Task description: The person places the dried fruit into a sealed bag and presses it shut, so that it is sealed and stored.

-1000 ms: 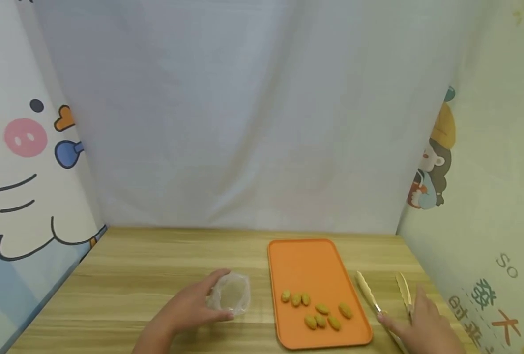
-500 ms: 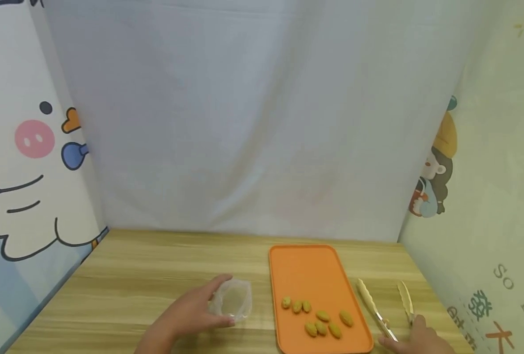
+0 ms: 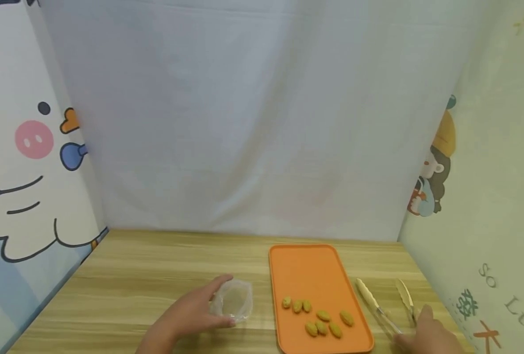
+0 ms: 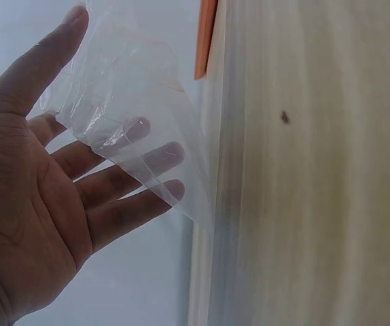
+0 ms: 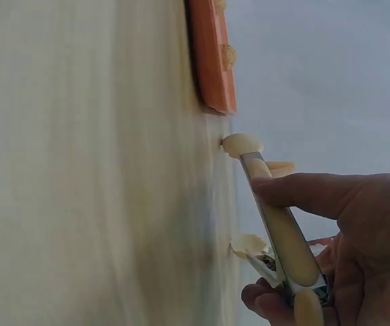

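Note:
My left hand (image 3: 197, 309) holds a clear plastic bag (image 3: 244, 305), thumb and fingers spread around its mouth. In the left wrist view, several fingertips show through the thin plastic of the bag (image 4: 151, 88). My right hand (image 3: 432, 334) grips metal tongs (image 5: 287, 244) at the right, their two pale scalloped ends spread apart. The thumb lies along one arm of the tongs in the right wrist view. Between the hands lies an orange tray (image 3: 304, 270), with several small oval yellow-brown pieces (image 3: 323, 315) on its nearer half.
The wood-grain table (image 3: 164, 260) ends at a white curtain (image 3: 200, 123) behind. Printed panels stand on both sides, a cartoon panel (image 3: 32, 196) at the left and a pale green one (image 3: 501, 172) close beyond the right hand.
The head view has tilted slightly. My right hand has shifted a little on the tongs, whose spread ends stay beside the tray. My left hand and the bag have barely moved.

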Demonstrator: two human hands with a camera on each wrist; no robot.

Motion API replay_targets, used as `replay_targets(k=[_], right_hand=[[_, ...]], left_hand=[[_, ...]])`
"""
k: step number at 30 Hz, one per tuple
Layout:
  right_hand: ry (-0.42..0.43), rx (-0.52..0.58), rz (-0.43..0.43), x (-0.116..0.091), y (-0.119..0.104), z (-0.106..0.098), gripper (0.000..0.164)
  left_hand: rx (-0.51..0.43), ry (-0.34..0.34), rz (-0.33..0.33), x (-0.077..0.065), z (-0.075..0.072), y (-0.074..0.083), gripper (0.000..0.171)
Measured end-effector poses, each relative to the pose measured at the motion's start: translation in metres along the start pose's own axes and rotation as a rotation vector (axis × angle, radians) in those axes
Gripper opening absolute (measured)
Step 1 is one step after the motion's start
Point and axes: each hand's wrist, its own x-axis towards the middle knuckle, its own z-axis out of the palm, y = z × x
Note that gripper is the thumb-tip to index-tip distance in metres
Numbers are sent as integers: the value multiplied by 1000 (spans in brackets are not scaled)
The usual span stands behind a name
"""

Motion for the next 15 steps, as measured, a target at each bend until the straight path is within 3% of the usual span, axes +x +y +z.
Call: replay_targets(k=[6,12,15], right_hand=[[-36,-22,-52,-4,-6,-21,120],[-65,-52,-45,-5,-10,-25,90],[-38,-80,-53,-3,-8,-23,89]], left_hand=[[6,6,-4,-3,0,-2,94],[8,4,-5,-2,2,-3,95],[2,9,-6,-1,2,-1,94]])
